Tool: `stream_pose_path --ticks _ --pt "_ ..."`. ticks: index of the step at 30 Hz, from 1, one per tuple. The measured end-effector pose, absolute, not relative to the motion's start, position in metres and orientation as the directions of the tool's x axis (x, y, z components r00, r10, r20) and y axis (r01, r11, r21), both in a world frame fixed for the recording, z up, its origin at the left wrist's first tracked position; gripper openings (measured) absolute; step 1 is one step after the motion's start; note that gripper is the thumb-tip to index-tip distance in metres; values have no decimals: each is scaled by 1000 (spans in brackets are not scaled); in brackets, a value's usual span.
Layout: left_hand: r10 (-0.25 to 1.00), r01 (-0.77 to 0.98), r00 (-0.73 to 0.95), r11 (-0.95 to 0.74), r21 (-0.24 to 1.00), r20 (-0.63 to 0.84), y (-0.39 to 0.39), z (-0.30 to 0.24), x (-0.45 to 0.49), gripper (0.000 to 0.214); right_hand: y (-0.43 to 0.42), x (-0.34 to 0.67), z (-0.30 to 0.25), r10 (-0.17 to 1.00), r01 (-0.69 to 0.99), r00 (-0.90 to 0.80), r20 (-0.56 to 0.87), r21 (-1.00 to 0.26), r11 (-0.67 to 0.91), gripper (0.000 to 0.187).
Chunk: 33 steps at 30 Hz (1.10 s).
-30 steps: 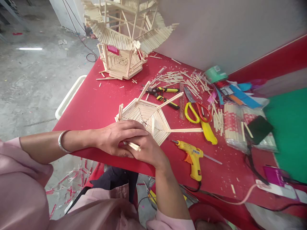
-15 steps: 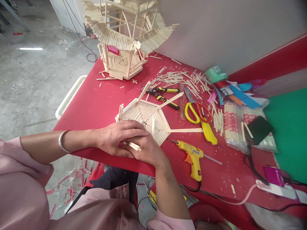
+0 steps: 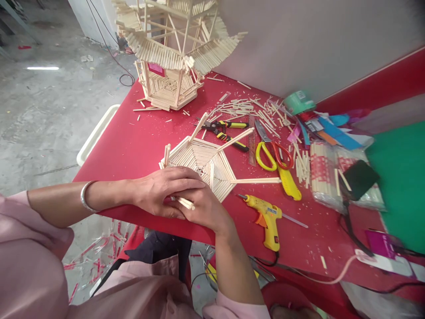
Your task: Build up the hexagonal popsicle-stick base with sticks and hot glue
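A six-sided base of pale wooden sticks (image 3: 210, 153) lies on the red table, with paired-stick posts rising and leaning outward at its corners. Both my hands are closed together over its near edge. My left hand (image 3: 162, 188) lies across the fingers of my right hand (image 3: 206, 204). Between them the end of a near stick post (image 3: 185, 203) pokes out, its lower part hidden by my fingers. What each fingertip touches underneath is covered. To the right rests a yellow hot glue gun (image 3: 265, 217) with a glue stick in its back.
A stick pavilion model (image 3: 172, 57) stands at the back. Pliers (image 3: 229, 128), scissors (image 3: 267, 153), a yellow utility knife (image 3: 289, 182) and a ruler (image 3: 252, 139) lie beyond the base, near scattered sticks (image 3: 239, 107). Bagged sticks (image 3: 327, 173) and a power strip (image 3: 381, 262) are at right.
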State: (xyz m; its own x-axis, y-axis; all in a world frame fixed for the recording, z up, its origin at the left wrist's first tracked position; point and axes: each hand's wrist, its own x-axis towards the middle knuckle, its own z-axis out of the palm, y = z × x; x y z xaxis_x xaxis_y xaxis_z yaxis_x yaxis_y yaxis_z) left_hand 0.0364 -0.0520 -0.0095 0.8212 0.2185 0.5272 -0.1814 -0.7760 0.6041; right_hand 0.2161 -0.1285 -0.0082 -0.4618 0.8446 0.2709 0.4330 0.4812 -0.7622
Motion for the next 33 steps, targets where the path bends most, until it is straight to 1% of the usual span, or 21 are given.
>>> stream_pose_path --ticks 9,13,33 --pt "217 -180 823 -777 603 525 -52 -9 37 75 -129 216 -8 840 421 -458 291 -761 493 26" --pt "220 -175 822 -780 600 525 -52 -8 36 75 -128 216 -9 836 419 -459 300 -756 502 23" --pt "222 -185 822 -768 614 525 -52 -8 37 75 -129 217 -7 840 445 -470 269 -750 489 23"
